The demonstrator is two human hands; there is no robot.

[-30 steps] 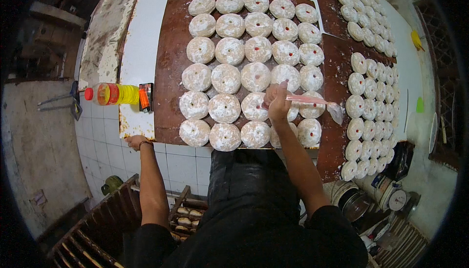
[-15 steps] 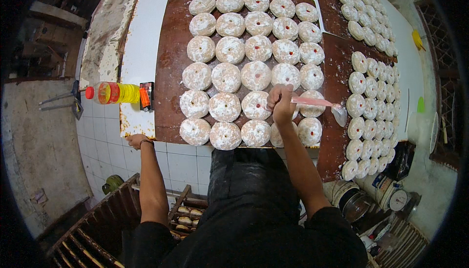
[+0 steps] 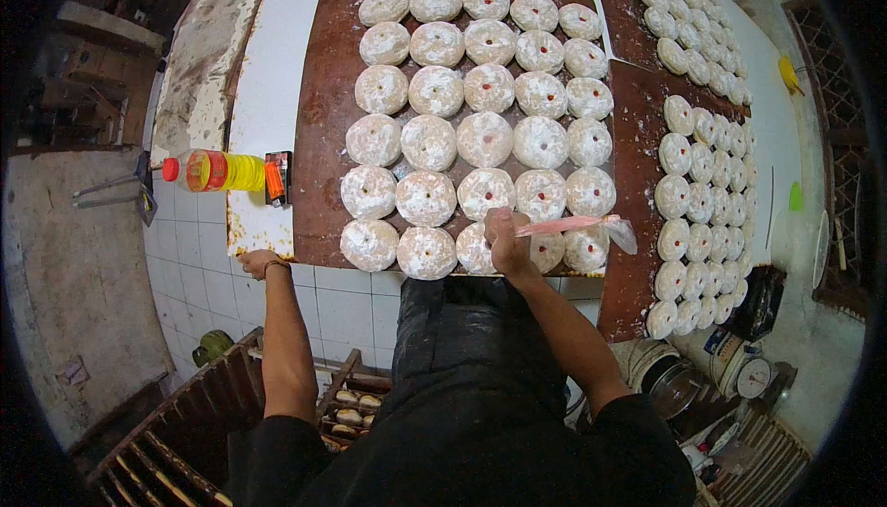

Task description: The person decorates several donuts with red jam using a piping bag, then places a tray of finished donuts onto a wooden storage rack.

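Head view, right hand: the right hand (image 3: 506, 241) sits just below frame centre, closed around a pink piping bag (image 3: 575, 224) that lies sideways, pointing right.
Head view, dough: its fist rests over a floured dough round (image 3: 477, 248) in the bottom row of the brown board (image 3: 319, 128).
Head view, left hand: the left hand (image 3: 260, 263), lower left, curls its fingers onto the edge of the white desk (image 3: 268, 91).
Head view, nearby: a yellow oil bottle (image 3: 217, 171) lies on its side at the left.
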